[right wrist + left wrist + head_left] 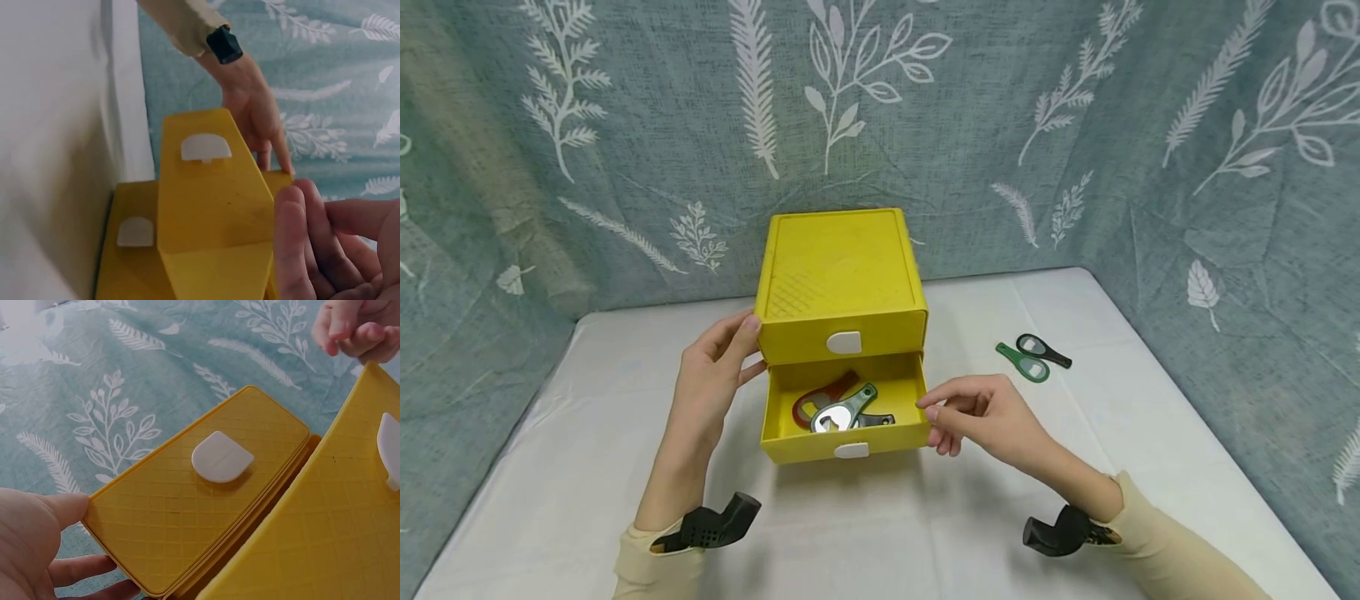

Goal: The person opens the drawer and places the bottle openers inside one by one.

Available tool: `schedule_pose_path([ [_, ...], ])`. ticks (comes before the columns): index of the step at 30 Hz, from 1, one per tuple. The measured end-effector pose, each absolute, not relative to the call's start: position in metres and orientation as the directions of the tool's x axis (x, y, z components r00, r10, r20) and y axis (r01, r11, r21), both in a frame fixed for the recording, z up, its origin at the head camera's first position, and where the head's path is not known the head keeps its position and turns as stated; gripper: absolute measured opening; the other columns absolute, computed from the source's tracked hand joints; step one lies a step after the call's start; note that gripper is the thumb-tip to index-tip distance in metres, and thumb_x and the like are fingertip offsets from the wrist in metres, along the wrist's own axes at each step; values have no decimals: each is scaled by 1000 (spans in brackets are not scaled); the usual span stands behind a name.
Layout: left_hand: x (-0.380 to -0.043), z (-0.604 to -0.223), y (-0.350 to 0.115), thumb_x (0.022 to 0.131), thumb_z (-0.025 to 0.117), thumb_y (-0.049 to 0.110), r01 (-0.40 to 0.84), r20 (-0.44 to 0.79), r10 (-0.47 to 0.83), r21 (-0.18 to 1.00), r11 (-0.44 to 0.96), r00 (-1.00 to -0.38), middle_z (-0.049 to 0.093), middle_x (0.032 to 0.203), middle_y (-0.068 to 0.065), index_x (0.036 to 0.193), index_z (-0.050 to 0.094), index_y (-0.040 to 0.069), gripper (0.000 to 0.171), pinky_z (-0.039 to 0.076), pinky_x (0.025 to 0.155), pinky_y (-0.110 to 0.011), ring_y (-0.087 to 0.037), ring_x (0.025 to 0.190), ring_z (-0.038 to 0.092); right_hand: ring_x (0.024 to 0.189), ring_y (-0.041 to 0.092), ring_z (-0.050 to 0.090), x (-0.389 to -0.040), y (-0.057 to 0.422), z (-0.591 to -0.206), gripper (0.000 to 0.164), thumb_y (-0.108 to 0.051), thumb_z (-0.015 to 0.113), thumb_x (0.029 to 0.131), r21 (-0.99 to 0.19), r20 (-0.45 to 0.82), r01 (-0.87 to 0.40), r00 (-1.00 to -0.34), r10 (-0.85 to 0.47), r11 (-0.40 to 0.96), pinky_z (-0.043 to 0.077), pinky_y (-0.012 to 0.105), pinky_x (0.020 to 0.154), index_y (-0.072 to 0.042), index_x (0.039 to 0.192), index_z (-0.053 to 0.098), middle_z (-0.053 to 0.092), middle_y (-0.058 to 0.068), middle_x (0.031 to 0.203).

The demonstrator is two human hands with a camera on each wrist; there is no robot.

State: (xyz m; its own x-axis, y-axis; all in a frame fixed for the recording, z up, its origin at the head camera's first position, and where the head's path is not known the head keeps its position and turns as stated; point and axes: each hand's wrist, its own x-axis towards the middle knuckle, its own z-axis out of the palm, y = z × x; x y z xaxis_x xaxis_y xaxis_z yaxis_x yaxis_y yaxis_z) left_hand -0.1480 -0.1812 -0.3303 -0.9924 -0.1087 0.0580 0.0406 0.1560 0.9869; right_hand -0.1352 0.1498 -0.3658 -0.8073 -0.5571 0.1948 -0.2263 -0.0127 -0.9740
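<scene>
A small yellow chest of drawers (842,262) has its open drawer (805,450) pulled out towards me beneath the shut top drawer (790,342). Inside lie a red bottle opener (801,410), a green bottle opener (842,408) with a shiny metal face, and a black one (878,420) partly under it. My left hand (711,367) rests on the chest's left side at the top drawer, thumb and fingertips along its edge. Beside the open drawer's right wall is my right hand (985,417), fingers loosely bent, index fingertip right at the rim.
On the white table (1037,492), right of the chest, lie a green bottle opener (1024,363) and a black one (1043,350). The right wrist view shows another drawer front (128,265) below the open one. A patterned curtain (685,125) stands behind.
</scene>
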Motion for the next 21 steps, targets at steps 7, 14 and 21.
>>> schedule_pose_path([
  [7,-148,-331,-182,95,55,53,45,62,-109,986,158,-992,53,135,-11,145,48,8,68,53,88,-29,-21,116,55,59,32,67,-128,144,-377,19,-5,63,97,-981,175,-189,-747,-642,-47,58,41,49,4,112,70,71,17,78],
  [14,-148,-331,-182,96,55,53,51,68,-107,987,152,-992,53,134,-11,144,49,8,67,53,88,-28,-22,116,55,60,32,67,-119,128,-391,22,-9,63,98,-990,133,-133,-722,-679,-53,57,42,48,2,115,71,72,16,81],
  [21,-147,-330,-182,96,56,52,44,59,-107,989,141,-992,52,134,-11,145,48,8,67,53,88,-27,-21,116,55,73,35,71,-107,112,-406,26,-14,64,98,-997,77,-45,-800,-595,-69,59,39,53,-4,121,71,71,23,96],
])
